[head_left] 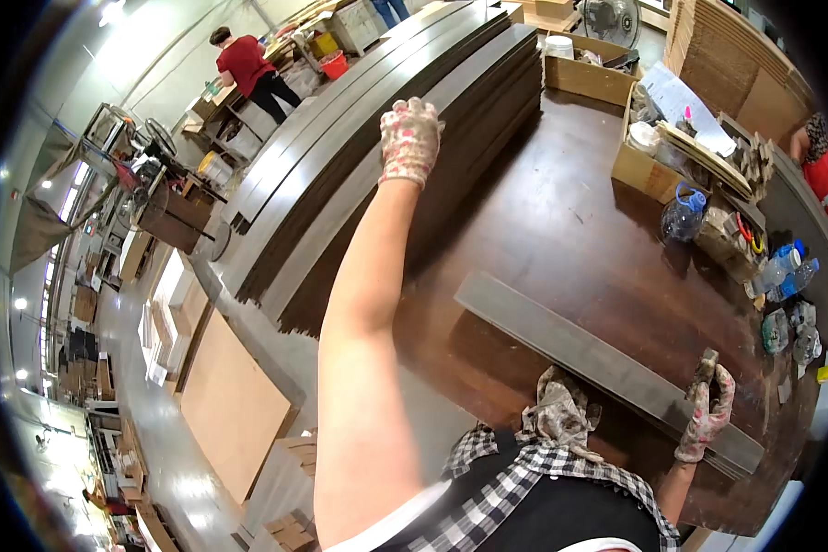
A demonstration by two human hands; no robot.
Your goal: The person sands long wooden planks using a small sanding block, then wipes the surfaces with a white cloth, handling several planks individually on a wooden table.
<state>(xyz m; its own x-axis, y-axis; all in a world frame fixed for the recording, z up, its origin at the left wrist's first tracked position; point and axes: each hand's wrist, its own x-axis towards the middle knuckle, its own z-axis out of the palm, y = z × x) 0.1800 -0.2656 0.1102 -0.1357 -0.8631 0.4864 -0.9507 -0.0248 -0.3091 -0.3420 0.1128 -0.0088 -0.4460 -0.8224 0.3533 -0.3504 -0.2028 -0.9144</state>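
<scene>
My left hand [411, 141], in a stained patterned glove, is stretched out over the stacked long dark boards [451, 87]. Its fingers are curled; what they grip, if anything, is hidden. Gloved as well, my right hand [708, 409] is beside the near right end of a single grey-brown board [570, 345] lying across the brown table. Thumb and fingers there are bent together in a pinch, with a dark bit at the tips that I cannot make out. A crumpled patterned cloth [561, 414] lies between that board and my body.
Cardboard boxes of odds and ends [649, 152] stand at the table's far right. A blue-capped jug [683, 213] and plastic bottles [787, 276] line the right side. A flat tan panel [235, 405] is low on the left. A person in red [244, 69] works far off.
</scene>
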